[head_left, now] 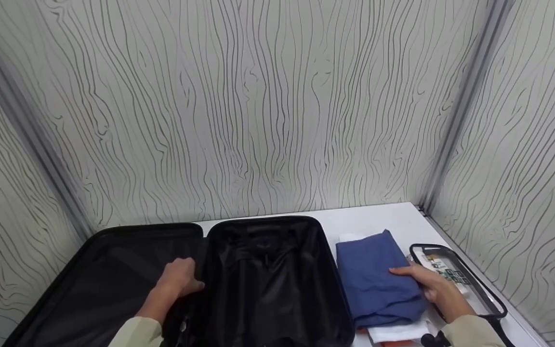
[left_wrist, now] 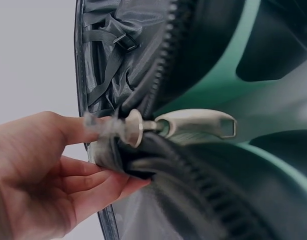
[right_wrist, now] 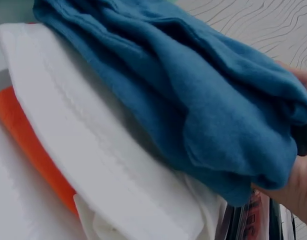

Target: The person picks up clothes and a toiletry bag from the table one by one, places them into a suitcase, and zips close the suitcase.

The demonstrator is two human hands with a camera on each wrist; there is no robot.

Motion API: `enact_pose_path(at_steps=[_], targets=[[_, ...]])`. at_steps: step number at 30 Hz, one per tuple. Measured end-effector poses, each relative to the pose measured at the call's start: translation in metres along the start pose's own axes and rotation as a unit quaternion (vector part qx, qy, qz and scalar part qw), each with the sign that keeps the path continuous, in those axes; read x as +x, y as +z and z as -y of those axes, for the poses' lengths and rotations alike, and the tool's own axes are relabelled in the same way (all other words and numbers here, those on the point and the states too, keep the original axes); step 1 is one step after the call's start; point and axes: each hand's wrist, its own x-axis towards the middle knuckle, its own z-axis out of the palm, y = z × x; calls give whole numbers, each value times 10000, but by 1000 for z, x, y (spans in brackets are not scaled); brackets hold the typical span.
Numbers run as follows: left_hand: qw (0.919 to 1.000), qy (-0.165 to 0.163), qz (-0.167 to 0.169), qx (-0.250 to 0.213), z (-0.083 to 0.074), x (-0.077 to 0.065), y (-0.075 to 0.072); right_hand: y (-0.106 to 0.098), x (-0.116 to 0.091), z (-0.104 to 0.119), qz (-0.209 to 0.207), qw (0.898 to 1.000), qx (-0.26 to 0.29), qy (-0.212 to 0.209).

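Note:
A black suitcase lies spread open, its two halves side by side. My left hand is at the seam between them. The left wrist view shows its thumb and fingers gripping the black edge, beside a metal zipper pull. To the right of the suitcase, my right hand grips the right side of a folded blue garment, thumb on top and the other fingers hidden underneath. Below the blue cloth lie a folded white garment and an orange one.
A clear pouch with black edging lies right of the garments, with small printed items inside. The white table meets a patterned wall at the back; side panels stand left and right.

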Motion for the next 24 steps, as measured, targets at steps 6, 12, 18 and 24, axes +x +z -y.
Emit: enact_pose_path(at_steps=[6,12,18,24], targets=[[10000,48,-63,7,-1,0,-1,5,-7,9,257,9981,-41,-560],[9999,37,-143,-19,-4,1,0,19,-17,24,254,9962,-152,-824],[9999,-43,-31,-116,-3,-2,-2,33,-24,39,68,9956,-340,-865],[9999,-66,36,-138,0,-3,-3,41,-32,53,230,9950,-281,-929]])
